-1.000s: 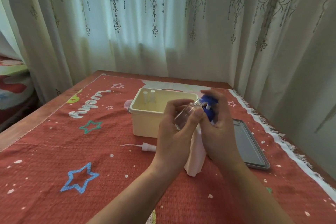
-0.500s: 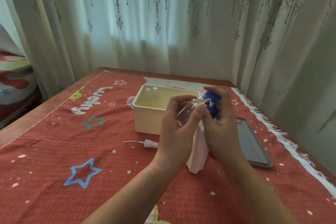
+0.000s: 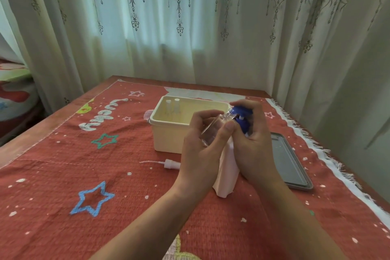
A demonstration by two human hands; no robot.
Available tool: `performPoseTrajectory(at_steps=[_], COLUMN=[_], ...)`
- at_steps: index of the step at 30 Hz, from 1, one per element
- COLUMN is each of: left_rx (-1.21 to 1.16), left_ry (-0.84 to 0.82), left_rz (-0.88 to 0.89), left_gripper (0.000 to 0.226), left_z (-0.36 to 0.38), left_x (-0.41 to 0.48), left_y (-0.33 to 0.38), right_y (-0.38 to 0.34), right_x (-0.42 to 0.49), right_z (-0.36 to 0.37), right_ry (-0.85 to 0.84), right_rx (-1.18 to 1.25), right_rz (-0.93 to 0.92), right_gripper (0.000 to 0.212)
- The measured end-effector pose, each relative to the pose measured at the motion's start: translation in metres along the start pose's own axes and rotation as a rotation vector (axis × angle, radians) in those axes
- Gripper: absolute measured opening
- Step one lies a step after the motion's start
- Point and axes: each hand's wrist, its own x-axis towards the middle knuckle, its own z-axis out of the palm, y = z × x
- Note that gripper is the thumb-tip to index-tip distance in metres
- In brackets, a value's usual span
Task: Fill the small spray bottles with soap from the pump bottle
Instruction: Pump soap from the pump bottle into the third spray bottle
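Hardly anything has moved since the earlier frame. Left hand point(image 3: 200, 154) curls round a small clear cylindrical spray bottle point(image 3: 213, 131), tilted, threaded neck at the spout. Right hand point(image 3: 253, 145) wraps the glossy blue pump head point(image 3: 239, 110) of a pale pink plastic pump bottle point(image 3: 228, 175), standing nearer the right edge of the red woven cloth point(image 3: 63, 175), before a cream rectangular tub point(image 3: 168, 139). A white spray nozzle point(image 3: 171, 163) lies left of it.

You are tilting the small spray bottle point(image 3: 212, 132) at the top of the pump bottle point(image 3: 226, 172), which is standing mid-cloth point(image 3: 84, 175). The tub point(image 3: 168, 139) is sitting just behind, leftward, with two bottles point(image 3: 176, 104) standing in its far left corner. The loose sprayer point(image 3: 168, 163) is lying left of the pump bottle, and the tray point(image 3: 290, 164) right.
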Motion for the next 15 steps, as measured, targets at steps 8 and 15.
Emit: performPoseTrajectory(at_steps=[8, 15], left_rx=[0.05, -0.088], left_ry=[-0.008, 0.063], left_rz=[-0.015, -0.08], left_gripper=[0.028, 0.027], left_z=[-0.0002, -0.009], left_x=[-0.0007, 0.0025], left_y=[-0.0006, 0.0023], right_y=[-0.0014, -0.0043], right_x=[-0.0018, -0.0012], right_z=[-0.0003, 0.0011], right_ry=[0.006, 0.008], right_rx=[-0.021, -0.01], right_rz=[0.026, 0.087], right_gripper=[0.055, 0.062])
